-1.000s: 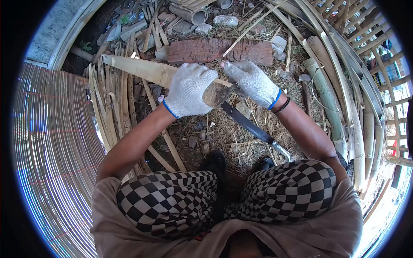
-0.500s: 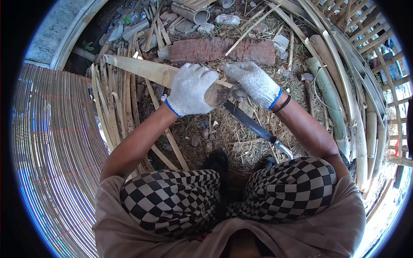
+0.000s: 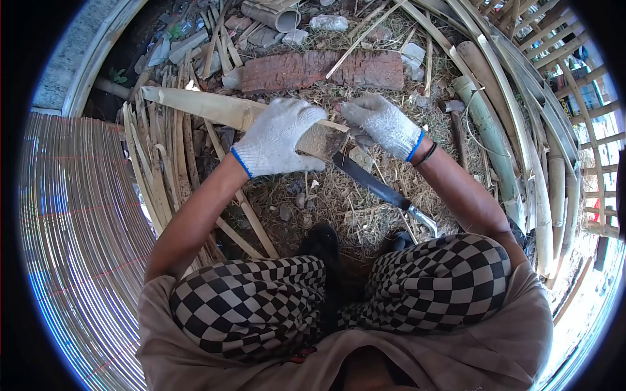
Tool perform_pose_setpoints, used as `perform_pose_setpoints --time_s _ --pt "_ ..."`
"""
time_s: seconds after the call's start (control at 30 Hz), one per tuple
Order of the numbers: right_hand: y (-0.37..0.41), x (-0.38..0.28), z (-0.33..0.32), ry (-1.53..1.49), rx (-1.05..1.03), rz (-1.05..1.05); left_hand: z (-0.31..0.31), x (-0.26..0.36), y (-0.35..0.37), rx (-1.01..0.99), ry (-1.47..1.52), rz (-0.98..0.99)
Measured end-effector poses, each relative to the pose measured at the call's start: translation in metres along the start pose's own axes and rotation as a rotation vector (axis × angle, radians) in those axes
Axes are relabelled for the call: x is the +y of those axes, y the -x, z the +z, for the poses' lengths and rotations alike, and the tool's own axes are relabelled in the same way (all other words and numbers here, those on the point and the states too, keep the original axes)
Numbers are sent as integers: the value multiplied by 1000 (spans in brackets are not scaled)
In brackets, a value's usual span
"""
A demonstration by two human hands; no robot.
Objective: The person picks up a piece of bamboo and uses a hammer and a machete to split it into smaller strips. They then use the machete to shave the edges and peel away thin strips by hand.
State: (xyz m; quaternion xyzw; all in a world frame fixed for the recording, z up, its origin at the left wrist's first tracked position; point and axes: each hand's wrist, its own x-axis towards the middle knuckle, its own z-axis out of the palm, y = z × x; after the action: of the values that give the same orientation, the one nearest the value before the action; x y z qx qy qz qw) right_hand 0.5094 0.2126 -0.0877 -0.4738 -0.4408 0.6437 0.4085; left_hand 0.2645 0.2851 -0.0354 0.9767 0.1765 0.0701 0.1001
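Observation:
A wide split piece of bamboo runs from the upper left to the middle of the view. My left hand, in a white knitted glove with a blue cuff, is closed around it near its right end, thumb below and fingers above. My gloved right hand is at that end, its fingers pinched together by the bamboo's edge; what they hold is too small and dark to make out. Below both hands a machete lies on the ground, its dark blade toward the bamboo and its light handle toward my right knee.
Beyond my hands lies a reddish-brown block among stones and scraps. Bamboo strips are piled on the left beside a slatted bamboo mat. On the right are a green bamboo pole, long curved strips and a lattice.
My left hand has shifted slightly left and tilted with the bamboo, exposing more of its right end. The right hand stays pinched by the edge. The whole view has drifted a little.

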Motion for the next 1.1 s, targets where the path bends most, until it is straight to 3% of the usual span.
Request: perform_pose_setpoints --time_s 0.1,0.43,0.63,0.73,0.83,0.87,1.1 --pt "0 -9 0 199 62 -37 -9 -14 2 -100 -20 -111" --pt "-3 -1 -4 11 125 54 -3 -22 4 -82 -197 -156" --pt "-9 20 -23 128 149 18 23 -46 -9 46 -228 -50" --pt "-7 35 -34 115 147 -16 38 -60 -23 1 -242 -62" --pt "7 37 -43 229 151 65 40 -66 -50 -186 -343 -164" --pt "11 39 -47 340 151 52 53 -79 -56 -32 -368 -116" --pt "30 66 -78 358 272 108 58 -95 -114 -6 -406 -208"
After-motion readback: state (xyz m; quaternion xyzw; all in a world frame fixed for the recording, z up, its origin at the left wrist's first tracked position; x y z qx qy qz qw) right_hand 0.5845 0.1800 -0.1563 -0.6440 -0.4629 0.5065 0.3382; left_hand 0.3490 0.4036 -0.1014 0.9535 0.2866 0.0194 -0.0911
